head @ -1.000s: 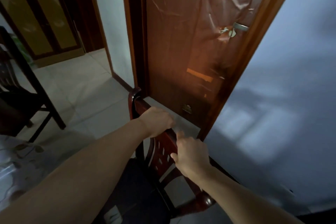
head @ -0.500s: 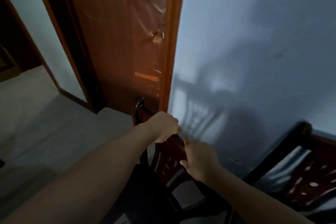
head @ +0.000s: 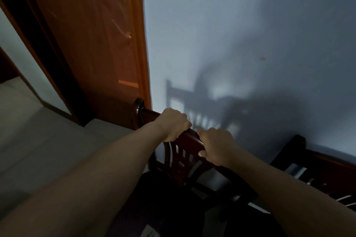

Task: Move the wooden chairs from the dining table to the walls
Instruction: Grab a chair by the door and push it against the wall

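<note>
Chair (head: 185, 152) stands close to the wall (head: 240, 34), its back facing it. Your left hand (head: 174, 124) and right hand (head: 217, 146) curl tight around its top rail. Another chair (head: 317, 171) sits against the wall.

The chair (head: 185, 152) is dark reddish-brown wood with a slotted cut-out pattern in its backrest, the door (head: 92, 44) is orange-brown, the wall (head: 240, 25) pale blue-grey, and the floor (head: 38, 140) light grey.
</note>
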The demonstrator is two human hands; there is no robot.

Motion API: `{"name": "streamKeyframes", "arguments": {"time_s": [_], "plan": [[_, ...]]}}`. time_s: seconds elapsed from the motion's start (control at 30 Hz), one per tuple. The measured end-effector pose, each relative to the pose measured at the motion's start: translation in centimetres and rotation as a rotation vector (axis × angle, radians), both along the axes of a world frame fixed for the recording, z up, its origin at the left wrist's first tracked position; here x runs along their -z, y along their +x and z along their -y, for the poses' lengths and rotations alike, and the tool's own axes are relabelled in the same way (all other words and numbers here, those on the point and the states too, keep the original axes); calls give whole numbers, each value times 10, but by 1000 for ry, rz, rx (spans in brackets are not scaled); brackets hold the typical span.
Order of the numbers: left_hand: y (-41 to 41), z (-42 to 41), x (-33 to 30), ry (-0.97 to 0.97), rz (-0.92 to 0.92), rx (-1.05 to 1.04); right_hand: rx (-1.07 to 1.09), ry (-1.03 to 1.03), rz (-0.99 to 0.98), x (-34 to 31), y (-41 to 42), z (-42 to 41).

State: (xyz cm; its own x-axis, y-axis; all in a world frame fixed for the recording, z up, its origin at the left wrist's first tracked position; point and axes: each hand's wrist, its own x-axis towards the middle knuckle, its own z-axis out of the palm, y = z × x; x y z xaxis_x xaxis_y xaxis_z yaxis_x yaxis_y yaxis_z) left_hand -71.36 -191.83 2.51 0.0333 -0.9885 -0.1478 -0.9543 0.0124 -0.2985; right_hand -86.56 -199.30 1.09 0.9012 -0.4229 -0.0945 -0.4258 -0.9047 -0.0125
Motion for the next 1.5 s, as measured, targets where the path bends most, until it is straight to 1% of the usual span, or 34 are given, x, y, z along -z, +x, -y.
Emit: {"name": "streamKeyframes", "arguments": {"time_s": [0.13,0.27,0.37,0.53,0.6,0.8,0.93,1.0,1.17,1.33,1.5], "plan": [[9,29,8,-87,-27,9,-1,0,-73,0,12,42],[26,62,18,-179,-155,30,92,-12,-112,8,31,74],[43,88,28,-149,-136,0,124,-33,-169,16,46,94],[60,120,41,-146,-109,48,209,-117,-207,29,61,118],[65,129,45,-151,-98,53,249,-148,-205,33,65,123],[74,145,62,-211,-113,68,389,-184,-117,47,70,128],[78,144,72,-238,-117,67,439,-194,-45,55,70,123],[78,140,74,-253,-144,48,468,-160,-18,59,67,118],[80,119,69,-306,-225,-90,497,-83,-32,61,60,105],[72,82,62,-252,-204,-212,483,-37,-17,47,56,83],[52,44,43,-157,-212,-338,376,77,-5,31,45,51]]}}
